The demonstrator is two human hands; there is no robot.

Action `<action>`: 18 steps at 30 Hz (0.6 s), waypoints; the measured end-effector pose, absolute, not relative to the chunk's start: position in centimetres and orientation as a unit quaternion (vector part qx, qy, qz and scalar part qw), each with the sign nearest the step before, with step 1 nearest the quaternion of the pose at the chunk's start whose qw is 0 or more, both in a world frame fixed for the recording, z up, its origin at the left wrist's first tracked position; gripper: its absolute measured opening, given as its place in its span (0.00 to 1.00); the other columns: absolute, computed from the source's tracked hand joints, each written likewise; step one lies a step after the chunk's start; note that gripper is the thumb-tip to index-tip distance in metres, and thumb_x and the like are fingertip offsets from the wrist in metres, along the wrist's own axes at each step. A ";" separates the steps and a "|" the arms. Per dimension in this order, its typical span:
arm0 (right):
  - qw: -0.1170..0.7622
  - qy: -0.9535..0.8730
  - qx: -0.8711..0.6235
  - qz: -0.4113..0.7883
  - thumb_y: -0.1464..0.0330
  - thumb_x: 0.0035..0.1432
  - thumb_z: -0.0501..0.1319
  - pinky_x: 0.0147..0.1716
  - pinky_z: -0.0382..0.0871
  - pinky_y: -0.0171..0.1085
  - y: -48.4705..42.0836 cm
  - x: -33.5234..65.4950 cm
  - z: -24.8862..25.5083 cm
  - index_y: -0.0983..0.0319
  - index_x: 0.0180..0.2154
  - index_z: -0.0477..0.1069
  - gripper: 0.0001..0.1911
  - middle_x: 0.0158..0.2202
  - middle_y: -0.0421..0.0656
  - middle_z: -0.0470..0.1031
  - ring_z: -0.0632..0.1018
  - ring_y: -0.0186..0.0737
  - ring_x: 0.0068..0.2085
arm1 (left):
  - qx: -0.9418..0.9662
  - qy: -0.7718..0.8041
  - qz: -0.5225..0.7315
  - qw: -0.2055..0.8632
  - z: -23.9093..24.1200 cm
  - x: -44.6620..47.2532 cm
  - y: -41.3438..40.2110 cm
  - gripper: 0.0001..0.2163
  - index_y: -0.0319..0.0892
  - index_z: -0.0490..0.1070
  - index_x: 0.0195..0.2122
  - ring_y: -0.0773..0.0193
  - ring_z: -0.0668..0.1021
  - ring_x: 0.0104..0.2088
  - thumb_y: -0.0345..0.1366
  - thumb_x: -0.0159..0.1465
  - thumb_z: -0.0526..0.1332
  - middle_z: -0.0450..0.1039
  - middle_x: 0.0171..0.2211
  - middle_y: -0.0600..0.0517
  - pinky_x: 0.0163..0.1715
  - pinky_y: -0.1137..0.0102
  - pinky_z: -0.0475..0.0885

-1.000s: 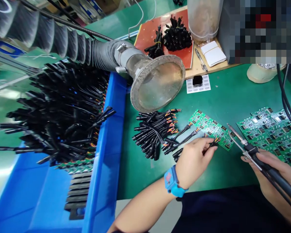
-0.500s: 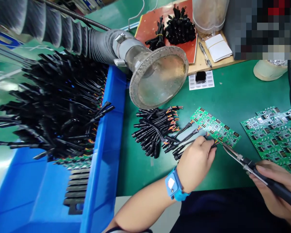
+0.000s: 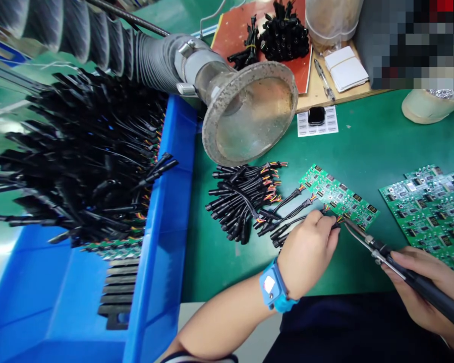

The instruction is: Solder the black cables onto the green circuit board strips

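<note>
My left hand (image 3: 310, 252), with a blue wrist strap (image 3: 274, 286), is closed in a pinch on a black cable (image 3: 336, 223) close to its coloured wire ends. Those ends meet the lower edge of a green circuit board strip (image 3: 340, 195), which carries small digit displays. Other black cables (image 3: 293, 209) run from the same edge toward the left. In my right hand (image 3: 426, 287) is a soldering iron (image 3: 412, 275) with a thin metal feed tube along it. Its tip touches or nearly touches the board's edge beside the wires; which of the two I cannot tell.
A pile of loose black cables (image 3: 234, 201) lies left of the board. More circuit boards (image 3: 431, 217) lie at right. A fume extractor hood (image 3: 249, 113) hangs over the green mat. At left stands a blue bin (image 3: 174, 191) packed with wired boards. A smartwatch-like object (image 3: 317, 115) rests on a label sheet.
The view has shifted slightly. My left hand keeps its pinch on the cable, and the iron's tip stays by the same wires, moved very slightly to the left.
</note>
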State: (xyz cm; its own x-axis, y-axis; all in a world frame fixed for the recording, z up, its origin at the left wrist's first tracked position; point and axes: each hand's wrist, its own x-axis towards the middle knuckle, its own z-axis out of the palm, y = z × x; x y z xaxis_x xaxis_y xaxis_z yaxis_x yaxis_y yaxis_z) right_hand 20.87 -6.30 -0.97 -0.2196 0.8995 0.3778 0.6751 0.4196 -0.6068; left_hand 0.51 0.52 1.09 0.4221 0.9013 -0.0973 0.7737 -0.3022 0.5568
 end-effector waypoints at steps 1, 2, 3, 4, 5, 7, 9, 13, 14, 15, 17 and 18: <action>0.355 -0.766 -0.510 0.166 0.74 0.54 0.60 0.26 0.71 0.35 -6.3 20.9 -1.0 0.59 0.42 0.68 0.12 0.27 0.40 0.73 0.75 0.37 0.29 | 0.799 0.524 0.116 0.270 1.1 0.5 0.5 0.10 0.36 0.71 0.42 0.61 0.76 0.29 0.31 0.63 0.55 0.68 0.33 0.47 0.31 0.65 0.75; 0.357 -0.766 -0.505 0.173 0.74 0.54 0.60 0.26 0.71 0.35 -6.2 20.9 -1.1 0.59 0.43 0.68 0.13 0.28 0.40 0.73 0.75 0.37 0.30 | 0.799 0.525 0.114 0.269 1.1 0.5 0.5 0.10 0.36 0.71 0.42 0.61 0.76 0.29 0.32 0.63 0.55 0.68 0.33 0.47 0.31 0.65 0.75; 0.360 -0.766 -0.502 0.179 0.74 0.53 0.60 0.27 0.71 0.35 -6.2 20.9 -1.1 0.59 0.43 0.67 0.14 0.28 0.40 0.73 0.76 0.37 0.30 | 0.800 0.525 0.112 0.268 1.1 0.5 0.5 0.10 0.36 0.71 0.43 0.61 0.76 0.29 0.32 0.63 0.55 0.68 0.33 0.47 0.31 0.65 0.75; 0.362 -0.765 -0.500 0.182 0.75 0.53 0.60 0.27 0.71 0.35 -6.2 20.9 -1.2 0.60 0.44 0.67 0.15 0.29 0.41 0.73 0.76 0.37 0.31 | 0.800 0.525 0.111 0.267 1.0 0.5 0.5 0.10 0.36 0.71 0.43 0.61 0.76 0.28 0.32 0.63 0.55 0.68 0.33 0.47 0.30 0.65 0.75; 0.364 -0.764 -0.500 0.183 0.75 0.53 0.60 0.28 0.71 0.35 -6.2 21.0 -1.2 0.60 0.45 0.67 0.16 0.29 0.41 0.73 0.76 0.38 0.31 | 0.801 0.525 0.109 0.266 1.0 0.5 0.5 0.10 0.36 0.71 0.43 0.61 0.76 0.28 0.32 0.63 0.55 0.68 0.33 0.47 0.30 0.65 0.75; 0.365 -0.764 -0.500 0.181 0.75 0.52 0.60 0.27 0.72 0.36 -6.3 21.1 -1.3 0.59 0.45 0.67 0.16 0.29 0.41 0.73 0.76 0.38 0.31 | 0.801 0.525 0.107 0.267 1.0 0.5 0.5 0.10 0.36 0.71 0.43 0.61 0.75 0.28 0.32 0.63 0.55 0.68 0.33 0.47 0.30 0.65 0.75; 0.362 -0.765 -0.502 0.178 0.74 0.52 0.61 0.27 0.72 0.35 -6.5 21.2 -1.3 0.58 0.44 0.67 0.16 0.29 0.40 0.74 0.76 0.38 0.31 | 0.801 0.525 0.106 0.268 1.0 0.5 0.5 0.10 0.36 0.71 0.43 0.62 0.75 0.28 0.32 0.63 0.55 0.68 0.33 0.47 0.30 0.65 0.75; 0.374 -0.752 -0.514 0.174 0.74 0.52 0.60 0.29 0.73 0.36 -6.7 21.4 -1.1 0.58 0.47 0.66 0.19 0.31 0.40 0.74 0.77 0.38 0.31 | 0.799 0.525 0.106 0.273 1.1 0.5 0.6 0.10 0.36 0.71 0.43 0.62 0.75 0.27 0.32 0.63 0.55 0.68 0.33 0.47 0.30 0.66 0.75; 0.377 -0.750 -0.514 0.174 0.74 0.52 0.60 0.29 0.73 0.36 -6.7 21.4 -1.1 0.58 0.47 0.65 0.19 0.31 0.40 0.74 0.77 0.38 0.31 | 0.799 0.525 0.106 0.274 1.1 0.5 0.6 0.10 0.36 0.71 0.43 0.62 0.75 0.27 0.32 0.63 0.55 0.68 0.34 0.47 0.30 0.66 0.75; 0.377 -0.751 -0.513 0.174 0.74 0.52 0.60 0.29 0.73 0.36 -6.7 21.4 -1.0 0.58 0.47 0.65 0.19 0.31 0.40 0.74 0.77 0.38 0.31 | 0.799 0.525 0.107 0.275 1.1 0.6 0.6 0.10 0.36 0.71 0.43 0.62 0.75 0.28 0.32 0.63 0.55 0.68 0.34 0.47 0.30 0.66 0.76; 0.370 -0.757 -0.509 0.176 0.74 0.53 0.60 0.28 0.72 0.35 -6.5 21.3 -1.0 0.58 0.46 0.65 0.17 0.31 0.39 0.74 0.77 0.37 0.31 | 0.798 0.525 0.109 0.276 1.1 0.6 0.6 0.10 0.36 0.71 0.43 0.62 0.76 0.29 0.32 0.63 0.55 0.68 0.33 0.47 0.32 0.65 0.76; 0.364 -0.761 -0.506 0.179 0.74 0.54 0.59 0.28 0.72 0.35 -6.4 21.2 -1.0 0.58 0.45 0.66 0.15 0.31 0.39 0.74 0.77 0.36 0.31 | 0.797 0.526 0.109 0.276 1.1 0.6 0.6 0.10 0.36 0.71 0.43 0.62 0.76 0.29 0.32 0.63 0.56 0.68 0.33 0.47 0.32 0.65 0.76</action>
